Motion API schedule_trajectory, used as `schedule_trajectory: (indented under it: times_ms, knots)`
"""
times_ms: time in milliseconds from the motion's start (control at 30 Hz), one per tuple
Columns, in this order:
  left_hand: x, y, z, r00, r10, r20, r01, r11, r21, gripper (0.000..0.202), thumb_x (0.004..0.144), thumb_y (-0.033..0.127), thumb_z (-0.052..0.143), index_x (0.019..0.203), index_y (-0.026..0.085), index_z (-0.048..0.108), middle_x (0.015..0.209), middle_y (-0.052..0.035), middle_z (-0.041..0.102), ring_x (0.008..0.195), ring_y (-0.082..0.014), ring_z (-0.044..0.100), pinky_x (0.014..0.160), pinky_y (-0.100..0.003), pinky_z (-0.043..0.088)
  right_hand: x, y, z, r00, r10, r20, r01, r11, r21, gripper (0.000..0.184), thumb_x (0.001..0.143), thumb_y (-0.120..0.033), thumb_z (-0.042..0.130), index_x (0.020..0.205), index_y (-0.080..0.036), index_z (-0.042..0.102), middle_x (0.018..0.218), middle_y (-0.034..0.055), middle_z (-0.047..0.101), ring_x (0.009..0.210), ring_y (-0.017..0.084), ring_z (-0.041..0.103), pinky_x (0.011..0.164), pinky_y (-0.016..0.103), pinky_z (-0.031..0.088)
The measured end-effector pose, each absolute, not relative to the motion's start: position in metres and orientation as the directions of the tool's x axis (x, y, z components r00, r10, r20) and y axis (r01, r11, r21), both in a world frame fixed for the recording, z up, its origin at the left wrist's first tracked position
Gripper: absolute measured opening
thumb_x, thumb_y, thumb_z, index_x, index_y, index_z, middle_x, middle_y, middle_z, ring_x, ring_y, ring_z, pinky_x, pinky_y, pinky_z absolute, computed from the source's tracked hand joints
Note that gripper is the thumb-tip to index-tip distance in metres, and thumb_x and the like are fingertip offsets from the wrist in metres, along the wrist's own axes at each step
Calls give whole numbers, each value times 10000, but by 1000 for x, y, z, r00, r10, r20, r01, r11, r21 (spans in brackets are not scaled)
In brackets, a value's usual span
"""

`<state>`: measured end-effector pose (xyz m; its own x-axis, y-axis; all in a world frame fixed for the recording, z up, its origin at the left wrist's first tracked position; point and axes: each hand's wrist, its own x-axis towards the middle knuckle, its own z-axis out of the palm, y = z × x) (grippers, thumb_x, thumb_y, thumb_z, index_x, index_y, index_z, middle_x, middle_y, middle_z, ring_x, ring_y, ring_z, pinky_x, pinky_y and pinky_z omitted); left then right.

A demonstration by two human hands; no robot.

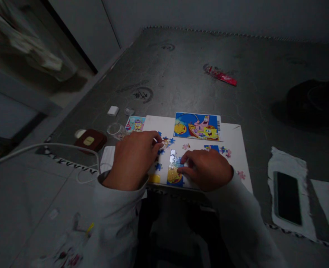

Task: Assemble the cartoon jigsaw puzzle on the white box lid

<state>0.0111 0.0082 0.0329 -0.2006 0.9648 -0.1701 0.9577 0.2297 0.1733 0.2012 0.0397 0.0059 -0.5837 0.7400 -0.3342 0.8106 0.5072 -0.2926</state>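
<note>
A white board (233, 136) carries a jigsaw puzzle. My left hand (138, 154) is over its left side, thumb and forefinger curled together beside a cluster of loose puzzle pieces (168, 142); what they grip is hidden. Thumb and forefinger of my right hand (209, 167) close on a puzzle piece at the right edge of a joined strip of puzzle (174, 175), blue above with a burger below. Past both hands lies a cartoon picture card (198, 126). More loose pieces (224, 150) are scattered right of the card, some behind my right hand.
A clear plastic cup (116, 129), a white charger block (113, 111) and a brown case (91, 141) stand left of the board. A white cable (55, 145) crosses there. A red wrapper (221, 76) lies farther back. At right a phone (287, 197) rests on white cloth.
</note>
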Motion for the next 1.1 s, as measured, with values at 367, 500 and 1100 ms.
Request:
schedule_trajectory:
  times_ms: [367, 500, 1100]
  knots:
    - [-1, 2, 35, -257, 944, -208, 946, 289, 143, 231, 947, 355, 603, 1103, 290, 759, 1051, -62, 785, 956, -330, 710, 753, -426, 508, 273, 55, 12, -367, 901, -230, 925, 329, -188, 217, 867, -450, 694, 1023, -315, 761, 861, -19, 767, 619, 187, 640, 561, 330, 376]
    - [2, 2, 36, -238, 949, -206, 954, 268, 136, 231, 949, 337, 591, 1103, 283, 755, 1037, -71, 780, 962, -344, 709, 761, -442, 513, 280, 66, 4, -333, 887, -321, 941, 289, -177, 247, 854, -493, 683, 1034, -342, 756, 868, -23, 764, 662, 199, 658, 565, 332, 398]
    - [5, 8, 28, -21, 970, -244, 982, 66, 178, 237, 970, 348, 572, 1135, 295, 734, 1010, -53, 778, 903, -263, 713, 759, -363, 497, 245, 60, -1, -516, 751, -413, 855, 482, -192, 250, 841, -251, 732, 1087, -297, 725, 957, -11, 753, 824, 206, 696, 712, 345, 449]
